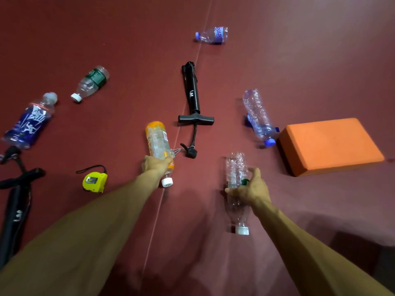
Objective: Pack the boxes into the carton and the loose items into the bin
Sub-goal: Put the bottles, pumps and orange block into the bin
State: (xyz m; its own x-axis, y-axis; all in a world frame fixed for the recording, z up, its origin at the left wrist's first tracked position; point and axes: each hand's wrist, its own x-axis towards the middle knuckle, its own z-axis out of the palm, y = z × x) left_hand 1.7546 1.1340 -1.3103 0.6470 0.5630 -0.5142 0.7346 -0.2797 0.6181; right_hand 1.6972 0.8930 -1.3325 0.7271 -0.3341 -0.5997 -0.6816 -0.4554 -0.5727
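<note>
Empty plastic bottles lie scattered on a dark red floor. My left hand (157,165) grips an orange-labelled bottle (157,142) near its neck, its white cap pointing toward me. My right hand (251,188) is closed around the middle of a clear crumpled bottle (236,167) with a white cap. A crushed clear bottle with a blue cap (257,116) lies further right. No carton or bin is in view.
An orange foam block (329,144) sits at the right. A black hand pump (192,97) lies in the middle, another pump (17,197) at the left edge. A yellow tape measure (95,181), a green-labelled bottle (92,83), a blue-labelled bottle (28,122) and a purple-labelled bottle (212,35) lie around.
</note>
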